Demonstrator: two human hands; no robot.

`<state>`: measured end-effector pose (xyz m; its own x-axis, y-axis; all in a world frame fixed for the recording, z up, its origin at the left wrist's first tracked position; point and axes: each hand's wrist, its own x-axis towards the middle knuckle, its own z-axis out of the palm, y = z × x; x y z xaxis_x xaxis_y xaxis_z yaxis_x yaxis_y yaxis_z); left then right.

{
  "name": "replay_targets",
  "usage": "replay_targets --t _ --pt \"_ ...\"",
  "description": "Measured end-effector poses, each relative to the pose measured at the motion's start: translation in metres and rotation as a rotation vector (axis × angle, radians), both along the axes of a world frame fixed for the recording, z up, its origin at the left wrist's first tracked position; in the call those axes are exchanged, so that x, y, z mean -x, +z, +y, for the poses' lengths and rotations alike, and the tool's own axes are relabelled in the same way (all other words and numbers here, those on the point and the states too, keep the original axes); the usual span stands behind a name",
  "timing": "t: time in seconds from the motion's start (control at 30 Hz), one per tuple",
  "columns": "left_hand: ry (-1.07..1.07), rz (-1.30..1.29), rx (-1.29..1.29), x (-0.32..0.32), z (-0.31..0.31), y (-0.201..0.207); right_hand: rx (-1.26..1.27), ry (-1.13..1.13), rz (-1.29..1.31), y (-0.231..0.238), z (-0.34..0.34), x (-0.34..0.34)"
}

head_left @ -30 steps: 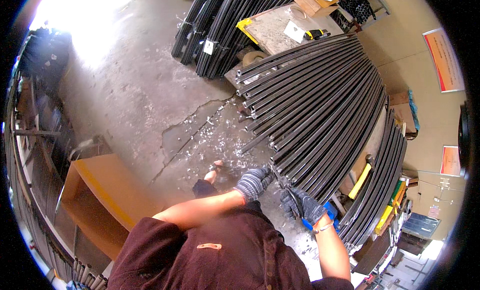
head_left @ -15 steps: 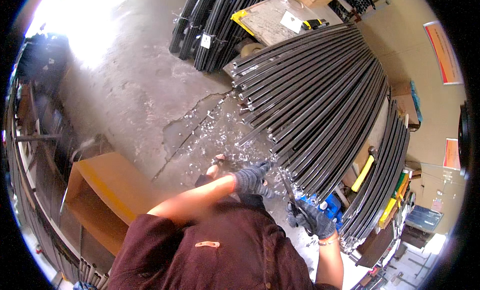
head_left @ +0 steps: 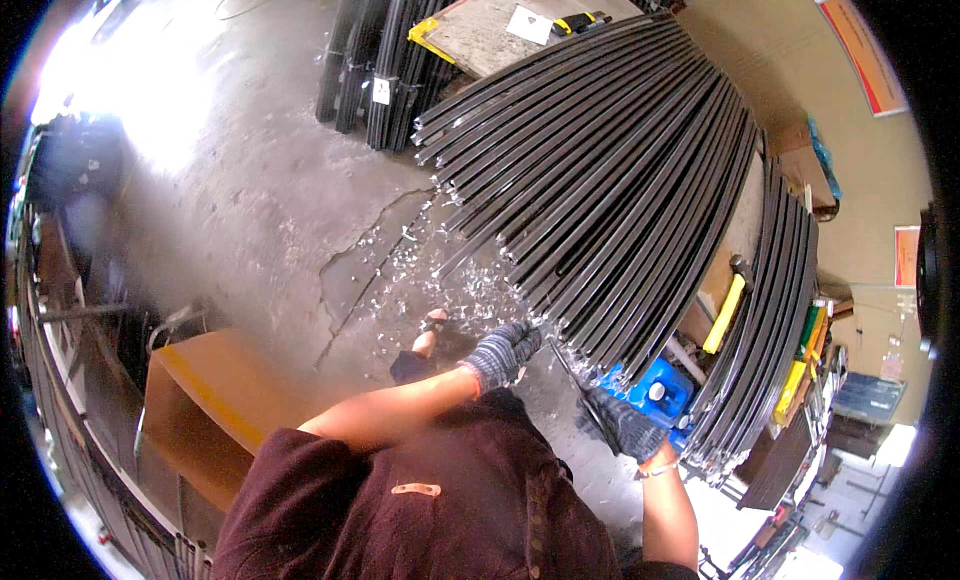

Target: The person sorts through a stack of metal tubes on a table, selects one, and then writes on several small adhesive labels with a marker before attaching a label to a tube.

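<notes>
Long black tubes point(head_left: 600, 180) lie side by side in a fanned row, with their bright cut ends toward me. My left hand point(head_left: 503, 354), in a grey knit glove, is at the nearest tube ends, its fingers drawn together; what they pinch, if anything, is hidden. My right hand point(head_left: 625, 427), also gloved, is closed around a long, slim dark tool point(head_left: 572, 368). The tool's thin end points up and left toward the left hand and the tube ends. Its exact kind cannot be made out.
Pale curled shavings point(head_left: 425, 265) litter the floor. Beside my right hand stands a blue jug point(head_left: 660, 392). A yellow-handled hammer point(head_left: 724, 315) lies by a second stack of tubes point(head_left: 765, 320). An open cardboard box point(head_left: 215, 395) is at the left; tied tube bundles point(head_left: 370, 70) stand beyond.
The view has shifted, so the tubes sit farther left and more of the blue jug shows. My left fingers have drawn closer together. The right hand still grips the slim tool.
</notes>
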<state>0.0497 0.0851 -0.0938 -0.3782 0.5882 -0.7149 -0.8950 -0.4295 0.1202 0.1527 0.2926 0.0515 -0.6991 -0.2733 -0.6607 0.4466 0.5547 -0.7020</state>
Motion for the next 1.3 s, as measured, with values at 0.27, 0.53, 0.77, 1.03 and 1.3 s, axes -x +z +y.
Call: replay_targets --t 0.27,0.53,0.77,1.03,1.3 --pt "-0.210 0.928 0.496 -0.035 0.006 -0.068 -0.253 0.553 0.257 0.031 -0.038 0.115" --pt "0.001 0.576 0.322 -0.038 0.004 -0.015 -0.446 0.719 0.348 0.027 -0.038 0.129" --pt "0.224 0.190 -0.093 -0.015 0.012 0.010 0.365 -0.413 -0.424 0.013 0.044 0.052" --pt "-0.673 1.006 0.623 -0.012 -0.006 0.046 0.257 -0.550 -0.628 0.017 0.036 0.000" --pt "-0.373 1.018 0.576 -0.062 0.007 -0.028 0.037 0.389 0.090 0.000 0.010 0.059"
